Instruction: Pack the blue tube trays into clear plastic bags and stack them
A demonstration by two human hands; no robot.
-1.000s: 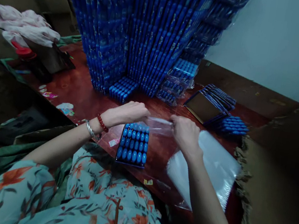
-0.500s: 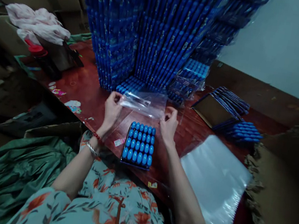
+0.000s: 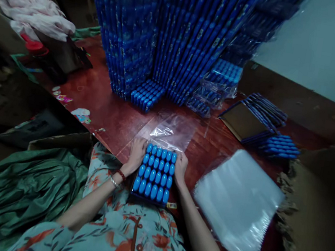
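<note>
Head view | left hand, right hand: fingers closed on sides of blue capsule tray, surface's near edge | clear bag touches tray's far end | likely bagging; bag mouth must open

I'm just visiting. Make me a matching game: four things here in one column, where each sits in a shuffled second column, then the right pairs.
1. tray of blue capsules
2. single clear bag
3. pile of clear bags
4. pink cloth

A. far left, at the back
B. between the left hand and right hand
C. flat on the table, just beyond the tray
D. near right side of the table

Pairs: 1-B, 2-C, 3-D, 4-A
</note>
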